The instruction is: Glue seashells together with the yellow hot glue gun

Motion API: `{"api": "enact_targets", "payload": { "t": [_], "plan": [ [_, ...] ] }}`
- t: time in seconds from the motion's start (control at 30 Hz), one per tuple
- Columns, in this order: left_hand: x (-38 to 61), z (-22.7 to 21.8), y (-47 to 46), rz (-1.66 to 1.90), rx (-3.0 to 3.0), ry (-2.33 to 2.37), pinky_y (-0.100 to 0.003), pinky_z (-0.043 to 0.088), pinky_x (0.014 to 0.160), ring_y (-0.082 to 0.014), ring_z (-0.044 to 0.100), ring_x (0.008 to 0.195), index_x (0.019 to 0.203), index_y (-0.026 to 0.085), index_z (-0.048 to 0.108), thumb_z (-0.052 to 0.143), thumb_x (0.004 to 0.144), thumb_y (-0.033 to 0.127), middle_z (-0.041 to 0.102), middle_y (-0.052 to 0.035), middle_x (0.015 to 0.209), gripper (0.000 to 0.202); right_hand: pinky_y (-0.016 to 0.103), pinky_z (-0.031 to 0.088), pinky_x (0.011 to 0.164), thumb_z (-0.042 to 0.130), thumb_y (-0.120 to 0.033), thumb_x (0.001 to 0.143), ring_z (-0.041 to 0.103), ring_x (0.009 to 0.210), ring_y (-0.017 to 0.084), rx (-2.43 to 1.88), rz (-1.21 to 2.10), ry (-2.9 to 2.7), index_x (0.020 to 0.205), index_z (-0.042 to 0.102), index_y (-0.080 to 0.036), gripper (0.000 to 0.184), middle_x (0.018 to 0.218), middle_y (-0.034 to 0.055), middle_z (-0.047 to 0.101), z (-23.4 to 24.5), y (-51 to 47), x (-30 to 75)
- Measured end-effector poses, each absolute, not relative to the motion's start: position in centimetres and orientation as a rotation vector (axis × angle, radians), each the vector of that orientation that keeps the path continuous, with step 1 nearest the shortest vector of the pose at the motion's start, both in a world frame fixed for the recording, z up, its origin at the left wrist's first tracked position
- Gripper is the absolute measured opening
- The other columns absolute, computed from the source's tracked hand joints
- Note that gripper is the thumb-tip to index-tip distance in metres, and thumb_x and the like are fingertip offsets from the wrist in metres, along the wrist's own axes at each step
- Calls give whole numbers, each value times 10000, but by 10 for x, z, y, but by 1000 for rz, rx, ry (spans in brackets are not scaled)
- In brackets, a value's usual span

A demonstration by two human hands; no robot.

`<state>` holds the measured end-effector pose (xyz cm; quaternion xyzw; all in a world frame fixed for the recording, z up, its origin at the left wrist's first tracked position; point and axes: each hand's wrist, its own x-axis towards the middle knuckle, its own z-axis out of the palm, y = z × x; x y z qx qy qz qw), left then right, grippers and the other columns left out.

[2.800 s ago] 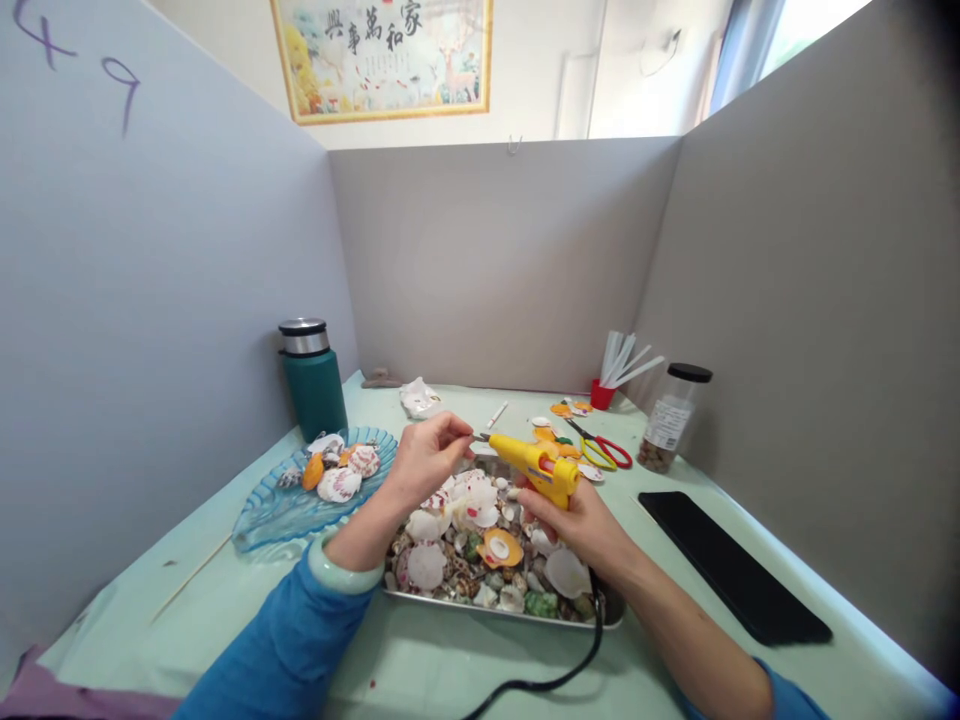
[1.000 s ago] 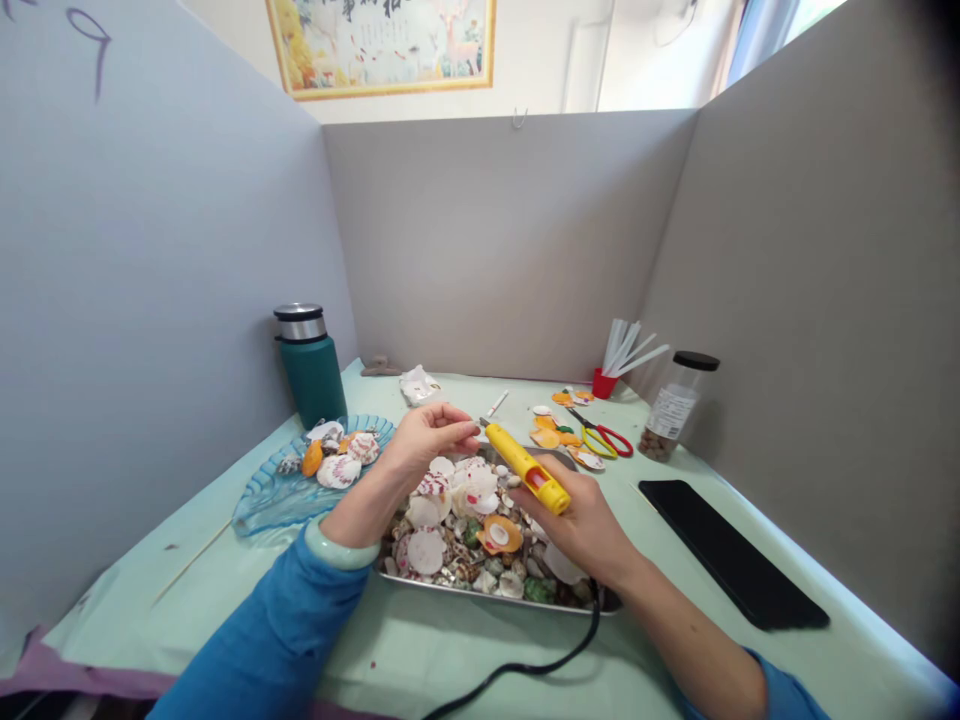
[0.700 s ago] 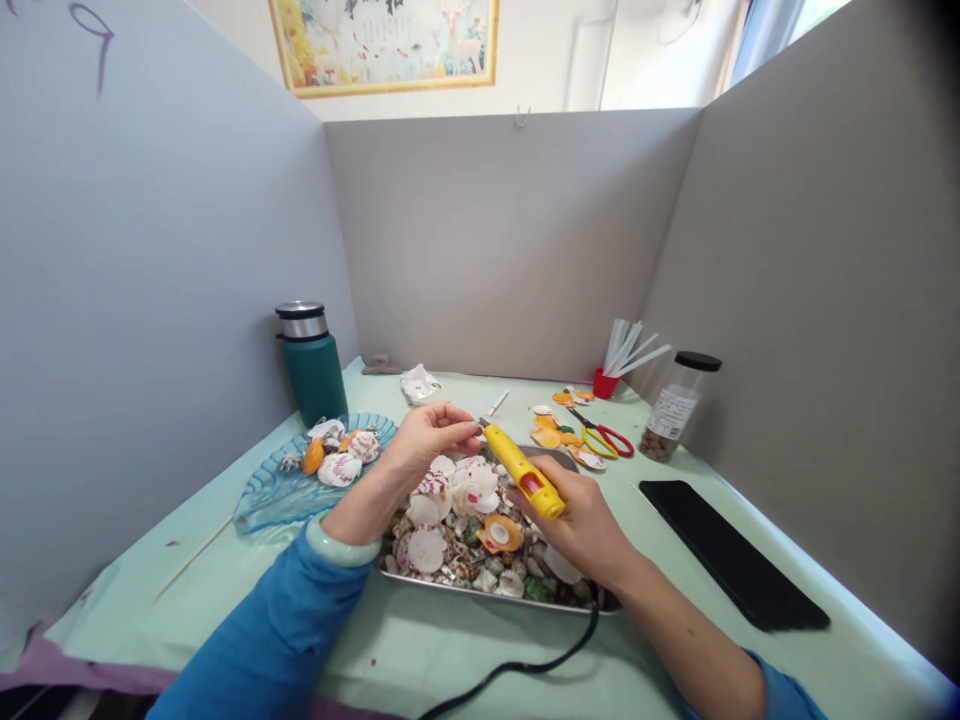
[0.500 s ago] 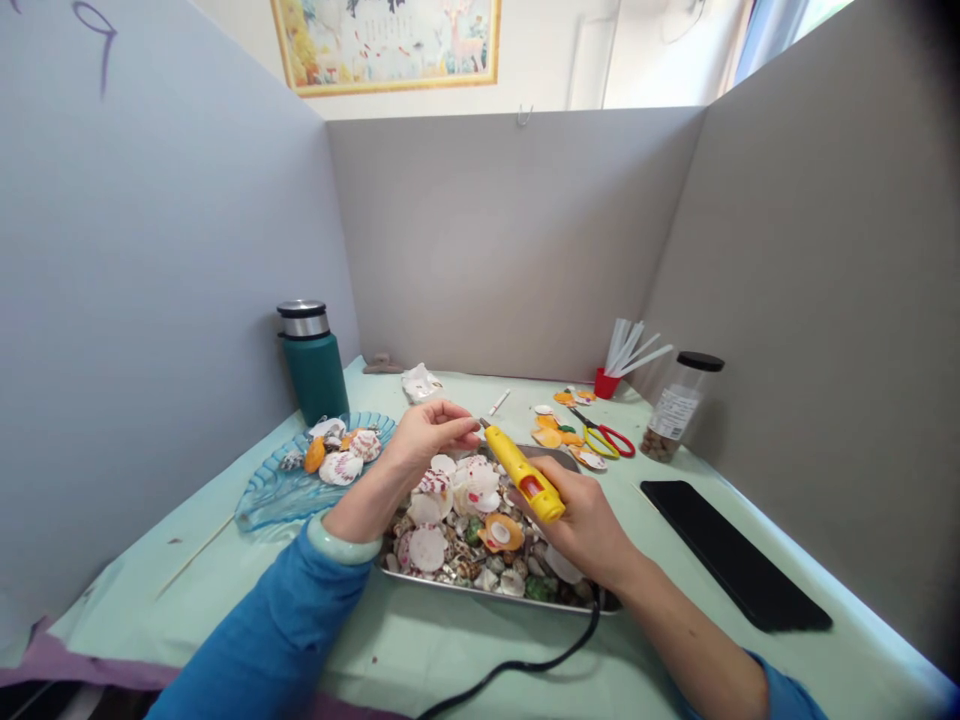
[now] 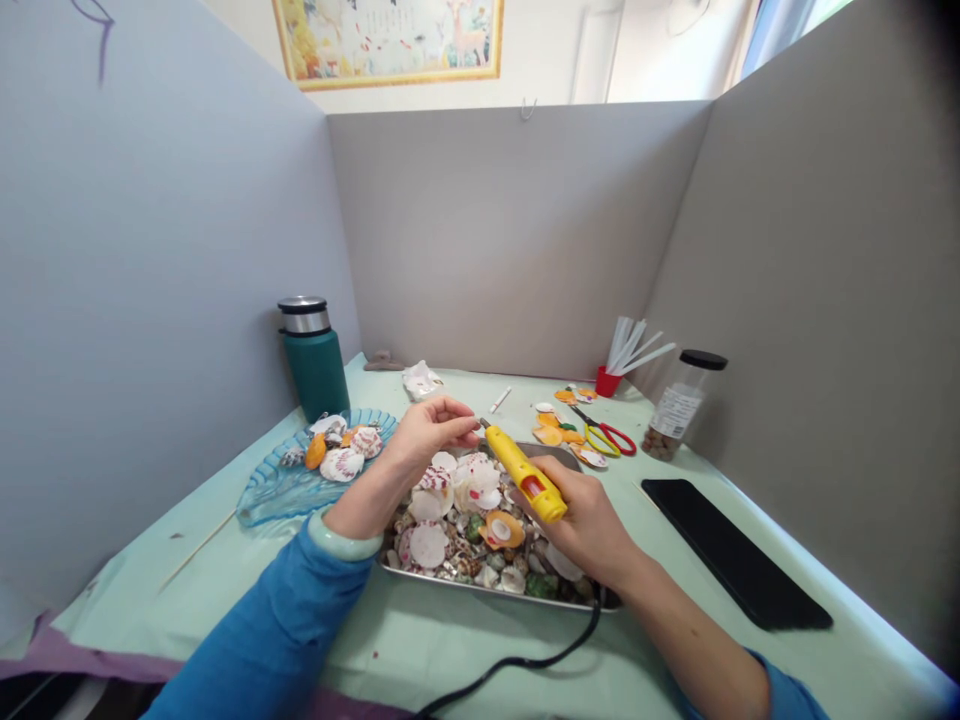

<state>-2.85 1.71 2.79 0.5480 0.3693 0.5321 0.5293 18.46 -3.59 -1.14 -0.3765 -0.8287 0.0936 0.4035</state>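
Note:
My right hand (image 5: 581, 515) is wrapped round a yellow hot glue gun (image 5: 523, 470), its nozzle pointing up and left. A black cord (image 5: 517, 662) hangs from the gun and runs over the table's front. Thumb and fingers pinched, my left hand (image 5: 436, 432) is at the nozzle tip; what it holds is too small and hidden to name. Under both hands lies a metal tray (image 5: 480, 594) heaped with shells and small stones. Among them are white scallop shells (image 5: 429, 546) and an orange shell (image 5: 502, 530) with a white disc on it.
A blue glass dish (image 5: 281, 495) of shells and a green bottle (image 5: 315, 370) stand left. On the right are scissors (image 5: 611, 438), orange shell pieces (image 5: 551, 433), a red cup (image 5: 607, 381) of glue sticks, a jar (image 5: 679, 410) and a black phone-like slab (image 5: 731, 550). Grey partitions (image 5: 517, 240) surround the table.
The view has shifted very slightly. Both hands and the glue gun keep nearly the same pose, nozzle still close to the left fingertips.

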Motion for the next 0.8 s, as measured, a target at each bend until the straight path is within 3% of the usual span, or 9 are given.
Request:
{"api": "enact_targets", "payload": {
  "t": [0.8],
  "plan": [
    [-31,25,19,1271,1348,885,-240,522,602,-114,635,583,808,123,582,735,643,246,638,-18,684,257,246,395,633,549,-187,782,541,677,144,-958,235,-2122,1003,535,-196,222,836,20,619,-10,-38,185]
  ]
}}
